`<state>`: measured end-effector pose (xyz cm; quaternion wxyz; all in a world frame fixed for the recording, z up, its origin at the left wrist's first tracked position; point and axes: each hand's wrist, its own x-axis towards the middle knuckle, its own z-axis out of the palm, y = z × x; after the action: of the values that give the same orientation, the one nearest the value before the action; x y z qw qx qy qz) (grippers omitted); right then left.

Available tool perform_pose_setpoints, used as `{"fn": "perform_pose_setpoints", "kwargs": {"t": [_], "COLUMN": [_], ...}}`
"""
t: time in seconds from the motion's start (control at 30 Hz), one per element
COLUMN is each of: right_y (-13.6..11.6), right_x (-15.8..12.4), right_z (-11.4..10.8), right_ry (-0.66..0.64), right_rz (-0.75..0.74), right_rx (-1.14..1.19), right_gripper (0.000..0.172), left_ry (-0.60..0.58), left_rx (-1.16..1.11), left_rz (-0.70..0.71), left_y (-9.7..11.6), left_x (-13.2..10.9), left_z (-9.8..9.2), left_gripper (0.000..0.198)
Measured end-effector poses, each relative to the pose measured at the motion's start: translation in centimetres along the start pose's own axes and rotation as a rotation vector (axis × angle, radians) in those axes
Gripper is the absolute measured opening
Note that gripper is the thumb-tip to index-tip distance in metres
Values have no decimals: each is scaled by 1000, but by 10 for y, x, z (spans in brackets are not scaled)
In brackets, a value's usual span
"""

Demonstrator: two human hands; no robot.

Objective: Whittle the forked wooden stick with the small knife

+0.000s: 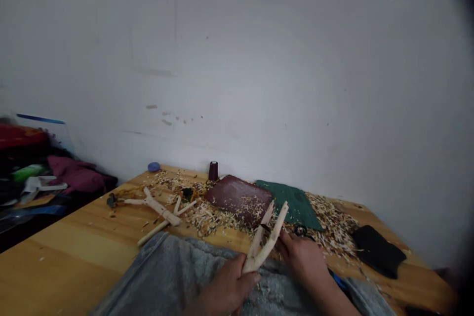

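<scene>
My left hand is closed round the base of a peeled, forked wooden stick, its two prongs pointing up and away from me. On the right, my right hand is closed on a knife. The dark blade shows between the prongs, while the handle is hidden by my fingers. Below both hands a grey cloth covers my lap and carries some wood shavings. More peeled forked sticks lie on the table to the left.
Wood shavings are scattered over the wooden table. A maroon sheet, a green sheet, a dark thread spool and a blue tape roll lie towards the wall. A black flat piece is at right.
</scene>
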<state>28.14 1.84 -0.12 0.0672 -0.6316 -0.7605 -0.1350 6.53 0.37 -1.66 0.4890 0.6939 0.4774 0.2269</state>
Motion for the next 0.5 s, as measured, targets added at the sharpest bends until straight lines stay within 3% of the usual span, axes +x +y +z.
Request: {"fn": "perform_pose_setpoints", "kwargs": {"t": [0.17, 0.3, 0.5], "right_y": [-17, -24, -9], "right_x": [-4, -6, -1], "right_z": [-2, -2, -2], "right_ry": [25, 6, -46], "right_rz": [-144, -152, 62], "right_rx": [104, 122, 3], "right_gripper": [19, 17, 20], "left_ry": [20, -4, 33], "left_rx": [55, 139, 323], "left_rz": [55, 36, 54], "left_y": [-1, -1, -3], "left_x": [2, 3, 1], "left_z": [1, 1, 3], "left_gripper": [15, 20, 29]}}
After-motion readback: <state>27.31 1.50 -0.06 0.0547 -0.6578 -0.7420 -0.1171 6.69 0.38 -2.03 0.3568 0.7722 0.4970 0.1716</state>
